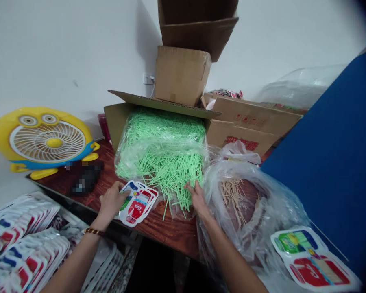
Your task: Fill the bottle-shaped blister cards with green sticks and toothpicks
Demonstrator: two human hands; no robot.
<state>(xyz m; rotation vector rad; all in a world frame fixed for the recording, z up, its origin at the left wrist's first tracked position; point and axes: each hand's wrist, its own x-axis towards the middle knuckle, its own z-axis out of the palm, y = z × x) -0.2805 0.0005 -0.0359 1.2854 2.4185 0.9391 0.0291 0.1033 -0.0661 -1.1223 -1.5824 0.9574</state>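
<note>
My left hand (111,200) is closed on a small stack of bottle-shaped plastic packets (138,205) printed red, white and blue, resting on the wooden table (167,232). My right hand (197,196) reaches into a big pile of thin green sticks (166,158) that spills out of a clear plastic bag in an open cardboard box (117,116). Its fingers curl among the stick ends at the pile's front edge. Whether they grip any sticks is hidden.
A clear bag with tan wooden sticks (240,199) lies right of my right hand. More printed packets (311,258) lie at lower right and in stacks (21,236) at lower left. A yellow desk fan (45,140) stands at left. Cardboard boxes (183,73) pile behind; a blue panel (338,158) stands at right.
</note>
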